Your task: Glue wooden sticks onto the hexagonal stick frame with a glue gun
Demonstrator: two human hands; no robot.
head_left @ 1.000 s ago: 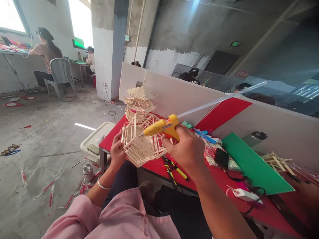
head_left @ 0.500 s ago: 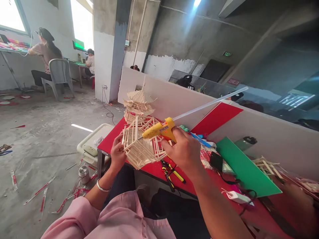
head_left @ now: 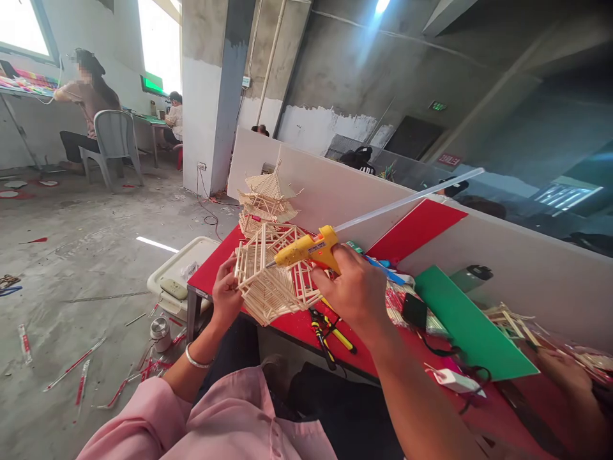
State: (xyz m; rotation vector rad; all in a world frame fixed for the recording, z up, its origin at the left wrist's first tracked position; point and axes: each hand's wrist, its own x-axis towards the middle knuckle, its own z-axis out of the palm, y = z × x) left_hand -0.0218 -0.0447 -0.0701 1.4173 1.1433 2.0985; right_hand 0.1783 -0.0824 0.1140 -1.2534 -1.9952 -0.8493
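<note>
A pale wooden stick frame (head_left: pixel 272 295), many-sided and built of thin rods, is tilted in front of me over the table edge. My left hand (head_left: pixel 227 291) grips its left side, with the fingers partly hidden behind the rods. In my right hand (head_left: pixel 357 281) is a yellow hot glue gun (head_left: pixel 306 248), its nozzle pointing left at the upper rods of the frame. A long clear glue stick (head_left: pixel 412 199) juts out of the gun's back end. Behind the frame stands a pagoda model (head_left: pixel 271 191) of the same sticks.
Yellow-and-black pliers (head_left: pixel 330 337) lie on the red table (head_left: pixel 211 271). To the right are a green board (head_left: pixel 472 326), bundled sticks and a black phone-like object (head_left: pixel 414 311). Another person's hand (head_left: pixel 562 370) is at far right. A white bin (head_left: pixel 165 271) and metal flask (head_left: pixel 160 333) stand left.
The other person's hand at the far right has come further into view. My hands, the glue gun and the stick frame are almost unmoved.
</note>
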